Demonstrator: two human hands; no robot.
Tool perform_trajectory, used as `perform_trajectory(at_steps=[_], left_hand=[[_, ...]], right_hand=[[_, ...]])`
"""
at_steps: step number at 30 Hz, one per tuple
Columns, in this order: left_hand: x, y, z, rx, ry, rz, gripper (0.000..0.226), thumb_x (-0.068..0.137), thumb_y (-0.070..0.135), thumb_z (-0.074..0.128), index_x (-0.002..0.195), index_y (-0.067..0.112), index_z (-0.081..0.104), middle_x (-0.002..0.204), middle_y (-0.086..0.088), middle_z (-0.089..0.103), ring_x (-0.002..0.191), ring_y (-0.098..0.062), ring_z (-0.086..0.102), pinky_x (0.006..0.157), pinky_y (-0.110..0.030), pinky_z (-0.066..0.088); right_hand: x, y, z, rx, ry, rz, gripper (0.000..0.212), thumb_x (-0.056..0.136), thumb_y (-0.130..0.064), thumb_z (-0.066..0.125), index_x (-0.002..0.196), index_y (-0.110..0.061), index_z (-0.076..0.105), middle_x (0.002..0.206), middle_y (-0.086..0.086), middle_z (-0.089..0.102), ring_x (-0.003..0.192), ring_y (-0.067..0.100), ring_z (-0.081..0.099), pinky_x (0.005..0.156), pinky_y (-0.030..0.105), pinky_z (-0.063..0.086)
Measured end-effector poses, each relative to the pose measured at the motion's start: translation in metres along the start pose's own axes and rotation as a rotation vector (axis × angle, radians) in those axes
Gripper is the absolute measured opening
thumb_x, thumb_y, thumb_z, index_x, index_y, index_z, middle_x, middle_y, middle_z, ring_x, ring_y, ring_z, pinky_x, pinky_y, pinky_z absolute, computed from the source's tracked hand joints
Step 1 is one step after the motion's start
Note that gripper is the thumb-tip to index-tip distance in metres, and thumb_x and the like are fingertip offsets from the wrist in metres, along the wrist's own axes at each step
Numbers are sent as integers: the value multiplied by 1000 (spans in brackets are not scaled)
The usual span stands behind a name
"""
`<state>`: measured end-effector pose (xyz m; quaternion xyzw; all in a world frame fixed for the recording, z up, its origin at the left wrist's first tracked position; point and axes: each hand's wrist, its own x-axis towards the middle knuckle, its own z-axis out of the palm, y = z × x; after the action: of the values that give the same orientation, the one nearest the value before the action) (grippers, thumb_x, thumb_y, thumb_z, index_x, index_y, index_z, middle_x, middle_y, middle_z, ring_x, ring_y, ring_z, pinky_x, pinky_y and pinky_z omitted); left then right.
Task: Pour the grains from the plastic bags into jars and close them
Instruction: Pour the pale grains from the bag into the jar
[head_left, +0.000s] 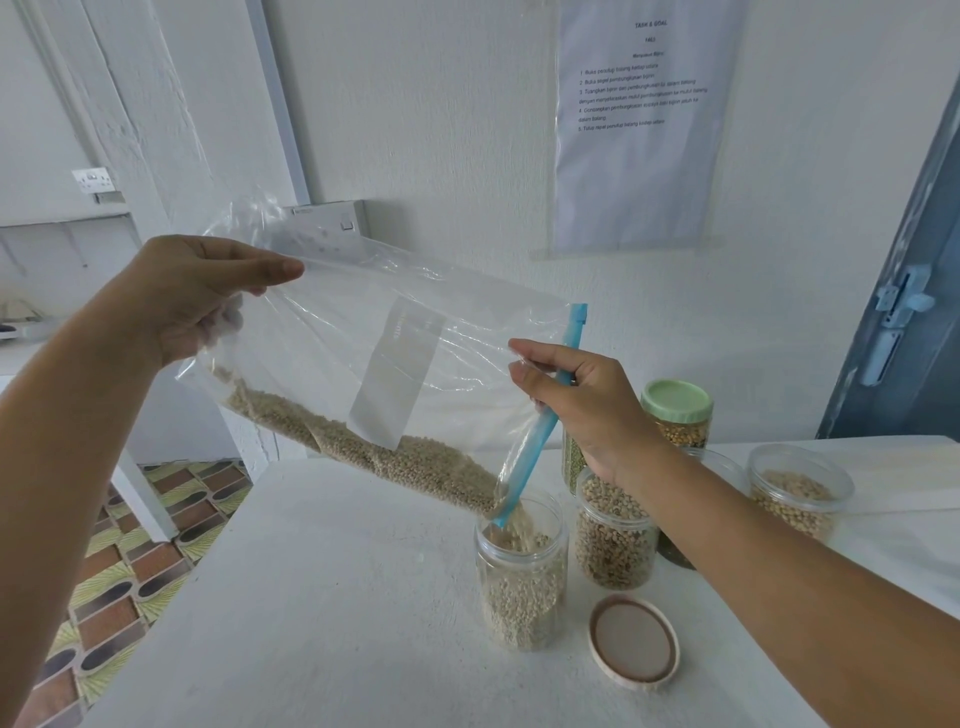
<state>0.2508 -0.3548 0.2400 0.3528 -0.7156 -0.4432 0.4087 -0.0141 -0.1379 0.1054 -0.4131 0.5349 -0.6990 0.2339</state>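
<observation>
On white table (291, 597), centre: open jar (521, 571), roughly two-thirds full of pale grains, receiving a stream from plastic bag (363, 364) held tilted above it, blue zip strip (540, 431) dipping into the jar mouth

Left hand (192, 296): raised, pinching the bag's closed upper corner between thumb and fingers
Right hand (582, 400): fingers curled round the zip edge, steering the spout

Progress, judged: pour under way; a long band of grains (363, 447) remains along the bag's lower fold. Lid (634, 642), beige, lies upside down on the table just beside the jar, not yet fitted

Neighbouring stock:
- brown-grain jar (613, 540), close right of the one being filled, no lid visible
- green-lidded jar (678, 415), behind, closed
- low jar (800, 491) of yellowish beans, far right; lid state unclear
- green-filled jar and a dark one, mostly hidden by the right forearm

Other bags, if any, not in view

Obstacles: brown-grain jar stands near the right wrist and could be knocked; slack bag mouth wider than the jar opening, spill risk

Surroundings: printed sheet (639, 119) on wall, blue door (904, 312) at right
</observation>
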Motion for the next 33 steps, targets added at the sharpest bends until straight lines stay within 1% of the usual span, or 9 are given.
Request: perform_trajectory(at_steps=[3,6,10,14,16,20,23,29,33], left_hand=[[2,-1,-1,-4,0,0,44,49,47,96,82,22,83,69,5,62,57,-13,39,54,-28,33],[5,-1,-2,-14,-11,6,54,44,49,100,86,20,83,65,5,59,53,-12,37,59,-29,28],[8,-1,-3,0,-17,17,63,39,52,102,89,19,83,64,3,56,51,-12,36,58,-28,28],[7,-3,-2,-9,-20,27,71,33,56,101,90,18,83,65,3,55,52,-12,33,50,-25,27],[6,-3,-1,-16,-14,16,67,35,53,102,88,18,83,66,3,56,52,-12,32,51,-25,27],[1,-2,2,-14,-4,-5,41,52,41,97,83,18,82,60,6,57,52,-12,31,42,-21,28],[-2,-1,4,3,7,-12,26,62,37,93,78,19,82,53,10,55,52,-11,31,40,-21,30],[-1,0,2,10,9,-6,32,55,41,94,79,21,83,58,8,58,54,-12,33,44,-23,31],[-1,3,3,3,8,6,31,55,41,94,78,22,83,59,8,59,55,-12,34,47,-25,33]], right_hand=[[0,0,-1,2,2,1,29,93,-15,76,121,-21,77,104,-8,71,70,-4,59,80,17,50],[0,1,-1,4,5,-6,29,93,-15,76,121,-20,77,111,-4,73,75,-5,62,80,16,50],[1,2,-1,7,9,-6,29,93,-14,76,121,-19,77,112,-4,72,74,-4,61,79,16,50],[1,3,-2,10,5,3,28,93,-15,76,120,-21,77,116,-2,72,74,-3,60,81,17,50],[1,4,-2,13,7,5,28,93,-15,77,120,-21,77,116,-3,73,75,-4,60,81,17,50],[1,5,-1,5,9,4,29,93,-15,77,121,-20,77,113,-5,72,73,-4,61,80,16,50],[2,6,-1,0,12,3,29,93,-15,77,121,-21,77,107,-8,72,71,-4,60,80,16,50],[2,5,-1,6,14,1,28,92,-15,77,120,-22,78,109,-8,72,72,-4,61,79,16,50],[3,4,-1,-1,15,-5,28,92,-15,77,120,-21,77,110,-6,72,71,-4,61,79,16,50]])
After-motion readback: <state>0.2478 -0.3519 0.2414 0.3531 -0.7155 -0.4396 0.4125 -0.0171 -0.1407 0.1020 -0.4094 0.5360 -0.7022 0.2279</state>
